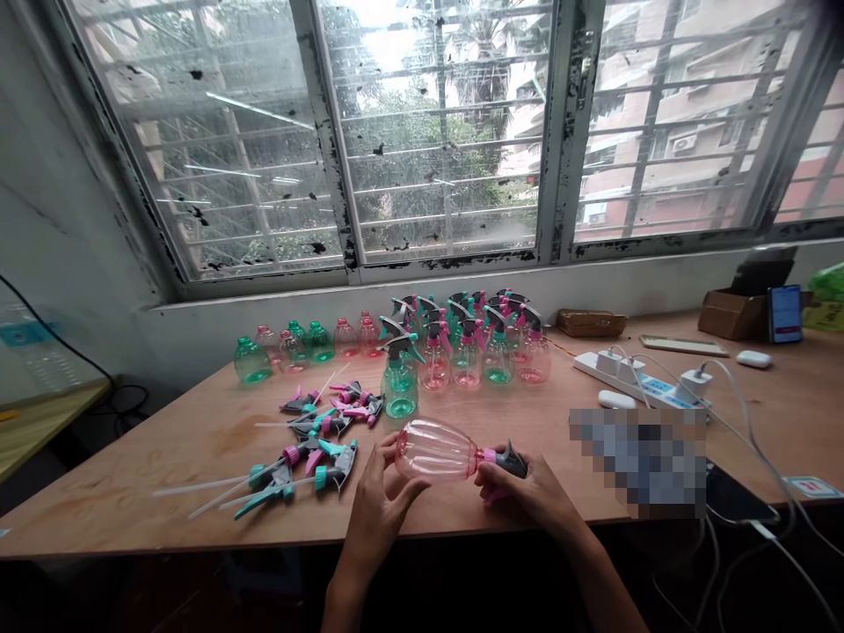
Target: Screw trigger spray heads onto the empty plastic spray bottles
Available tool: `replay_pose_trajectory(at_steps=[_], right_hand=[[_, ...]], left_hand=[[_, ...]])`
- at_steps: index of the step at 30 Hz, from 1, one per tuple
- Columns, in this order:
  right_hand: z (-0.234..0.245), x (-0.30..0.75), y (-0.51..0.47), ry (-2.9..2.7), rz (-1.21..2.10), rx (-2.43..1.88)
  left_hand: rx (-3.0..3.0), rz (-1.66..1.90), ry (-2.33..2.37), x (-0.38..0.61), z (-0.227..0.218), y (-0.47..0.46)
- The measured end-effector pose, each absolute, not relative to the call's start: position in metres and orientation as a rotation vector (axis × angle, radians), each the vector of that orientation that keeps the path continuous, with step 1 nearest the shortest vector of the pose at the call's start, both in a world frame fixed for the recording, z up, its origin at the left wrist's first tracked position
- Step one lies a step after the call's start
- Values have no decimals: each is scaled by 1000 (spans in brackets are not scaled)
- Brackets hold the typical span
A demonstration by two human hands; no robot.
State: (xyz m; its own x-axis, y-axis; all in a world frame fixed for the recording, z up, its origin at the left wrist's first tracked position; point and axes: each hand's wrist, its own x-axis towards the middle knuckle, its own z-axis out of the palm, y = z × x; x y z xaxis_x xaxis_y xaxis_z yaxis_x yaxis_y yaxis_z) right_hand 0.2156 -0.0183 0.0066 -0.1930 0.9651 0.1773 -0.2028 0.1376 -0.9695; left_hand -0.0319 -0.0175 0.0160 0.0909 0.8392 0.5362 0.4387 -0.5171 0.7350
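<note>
Clear pink plastic, tipped on its side: the pink bottle [435, 450] is btwn the two hands at the near edge of the wooden table [560, 404], base left, neck right. L hand [379, 497] is part-curled, fingers round the base & thumb on the near side, prob. to keep the bottle from turning. R hand [527, 492] is closed tighter, fingertips by the pink collar [488, 455], hold on the grey spray head [509, 461]; looks like this keeps head & neck in line. Can't tell how far on the collar is.

Just far of it, a green sprayer bottle [400, 387] stands upright at the front of a tight group of sprayer-topped bottles [467, 360]; closest thing in the way going straight fwd. Left of L hand, loose spray heads [270, 475] lie in a rough pile, prob. for easy reach. Far left, topless bottles [252, 362] stand in a loose cluster, prob. to keep the two kinds sorted.

Right: a pixelated patch [639, 462] hides some table; dark phone [742, 494], power strip [643, 380] & white chargers [694, 383] crowd that side. Far right: brown box [716, 314] w/ upright phone [784, 314] beside it.
</note>
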Motion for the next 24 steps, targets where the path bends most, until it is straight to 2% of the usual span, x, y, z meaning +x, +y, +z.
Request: replay_pose_trajectory(at_steps=[9, 16, 24], right_hand=[[10, 215, -20, -1243, 1294, -863], [11, 216, -20, -1288, 1290, -872], [7, 217, -18, -1283, 1306, -862]], left_hand=[[2103, 1453, 1236, -33, 15, -11], [1994, 1259, 1281, -33, 20, -19], [1998, 1371, 1292, -35, 11, -11]])
